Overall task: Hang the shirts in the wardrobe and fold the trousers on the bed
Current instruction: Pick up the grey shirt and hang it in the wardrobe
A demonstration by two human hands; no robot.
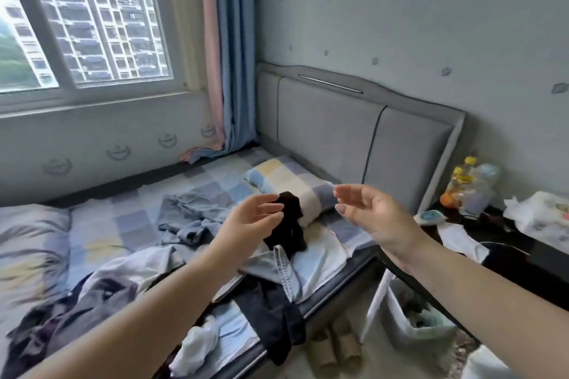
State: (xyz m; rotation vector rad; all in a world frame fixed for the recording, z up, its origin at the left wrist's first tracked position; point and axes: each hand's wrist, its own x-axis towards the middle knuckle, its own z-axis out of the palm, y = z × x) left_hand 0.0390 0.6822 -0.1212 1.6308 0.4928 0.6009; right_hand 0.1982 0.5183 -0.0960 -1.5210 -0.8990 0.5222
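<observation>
On the bed [101, 224], clothes lie below both hands; left hand [255, 218] and right hand [366, 209] are open, holding nothing.

Bed [335, 278], checked sheet: checked pillow [295, 184]; black garment [289, 224]; blue-grey shirt [191, 218]; denim trousers [283, 271]; white sock [197, 344]; patterned duvet [30, 243].

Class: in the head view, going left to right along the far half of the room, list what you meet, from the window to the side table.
Window → curtain → checked pillow → headboard → bottles → white bag.
</observation>
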